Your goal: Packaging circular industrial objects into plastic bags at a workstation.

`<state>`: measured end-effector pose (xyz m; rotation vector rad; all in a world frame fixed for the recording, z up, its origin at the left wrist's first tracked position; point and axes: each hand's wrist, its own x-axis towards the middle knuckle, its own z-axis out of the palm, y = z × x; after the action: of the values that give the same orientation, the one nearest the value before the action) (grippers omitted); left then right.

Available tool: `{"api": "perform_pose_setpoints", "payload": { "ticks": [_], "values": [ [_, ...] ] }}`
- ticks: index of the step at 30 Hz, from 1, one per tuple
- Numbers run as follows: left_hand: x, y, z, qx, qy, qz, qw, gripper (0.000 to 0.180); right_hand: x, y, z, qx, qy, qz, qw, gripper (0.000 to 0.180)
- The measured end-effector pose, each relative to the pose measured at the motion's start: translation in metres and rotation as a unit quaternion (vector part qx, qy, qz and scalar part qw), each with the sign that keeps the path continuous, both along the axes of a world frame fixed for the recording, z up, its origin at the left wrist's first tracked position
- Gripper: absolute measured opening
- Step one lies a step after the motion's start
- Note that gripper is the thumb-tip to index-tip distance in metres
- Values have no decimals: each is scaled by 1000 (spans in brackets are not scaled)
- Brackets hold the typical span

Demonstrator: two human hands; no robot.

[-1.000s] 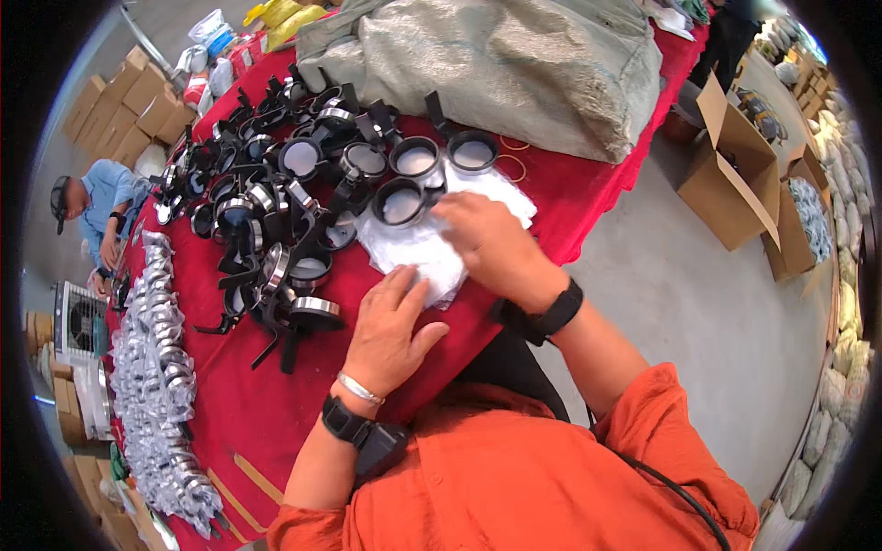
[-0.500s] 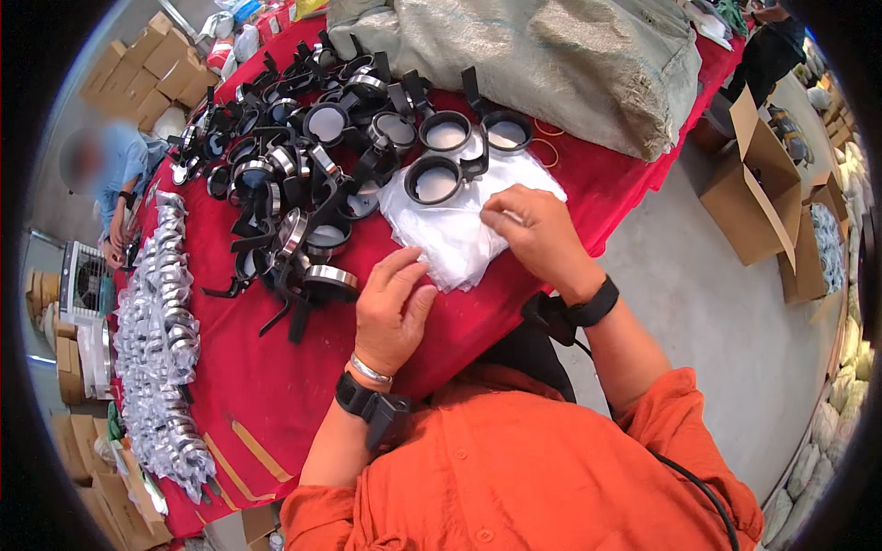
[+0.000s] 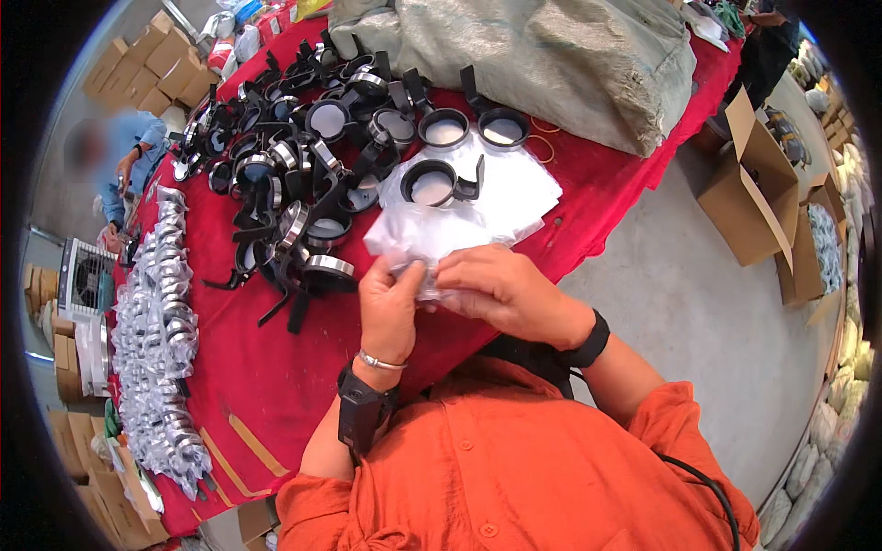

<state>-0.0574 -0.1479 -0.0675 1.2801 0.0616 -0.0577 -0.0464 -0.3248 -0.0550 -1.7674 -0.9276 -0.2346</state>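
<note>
My left hand [image 3: 388, 310] and my right hand [image 3: 513, 289] are close together at the table's near edge, fingers pinched on a thin clear plastic bag [image 3: 424, 234]. The bag's near edge is partly hidden by my fingers. Beneath and beyond it spreads a stack of flat white plastic bags [image 3: 519, 195]. On the stack rests a round black-rimmed piece [image 3: 430, 184] with a pale disc inside and a black tab. Two similar pieces, one black ring [image 3: 445, 129] and another ring [image 3: 503, 129], lie at the stack's far edge.
A heap of black and silver round pieces [image 3: 294, 174] covers the table's left half. Bagged pieces [image 3: 161, 349] form a long row farther left. A large woven sack [image 3: 533, 64] lies at the back. Open cardboard boxes [image 3: 753, 197] stand right; a person [image 3: 133, 165] works at far left.
My right hand has moved left and nearer to me, meeting my left hand. Both have closed on a plastic bag, which is drawn toward me. The far-left person's arm has shifted.
</note>
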Motion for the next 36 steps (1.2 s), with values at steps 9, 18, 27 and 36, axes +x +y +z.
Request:
{"api": "perform_pose_setpoints", "payload": {
  "ticks": [9,18,27,36],
  "values": [
    [-12,31,6,-96,-22,100,990,21,62,-6,-9,-57,108,-171,978,32],
    [-10,27,2,-45,-87,15,995,20,-4,14,15,252,459,60,850,25],
    [-20,21,35,208,-195,73,956,19,-16,1,20,277,357,-91,888,14],
    [-35,27,35,261,-137,-76,952,13,-36,7,10,321,465,30,825,14]
  ]
}}
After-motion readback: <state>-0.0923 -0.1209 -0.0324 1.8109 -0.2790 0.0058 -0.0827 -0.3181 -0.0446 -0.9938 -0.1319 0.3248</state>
